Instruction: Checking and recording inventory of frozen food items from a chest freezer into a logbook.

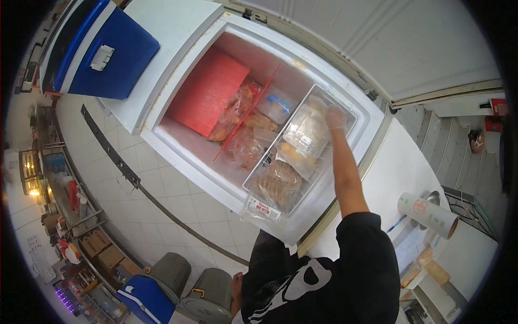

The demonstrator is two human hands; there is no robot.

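White rectangular chest freezer [371, 120], uncovered. White wire basket [287, 124], at its right end. Frosted clear plastic packet of pale food [305, 132], inside basket. Right hand [335, 116], at packet's right edge; finger spread and grip indistinct. Left hand [237, 284], low beside body; opening and hold cannot be told.

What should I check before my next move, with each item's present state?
1. Chest freezer open: ok.
2. Right hand at the wire basket: ok, toward its far right corner.
3. Right hand's grip: cannot tell; the fingers are unclear.
4. Left hand at the basket: not ok; it is low, outside the freezer.
5. Bags all within the basket: not ok; the white-labelled clear bag juts past its near end.
6. Red divider standing: ok.
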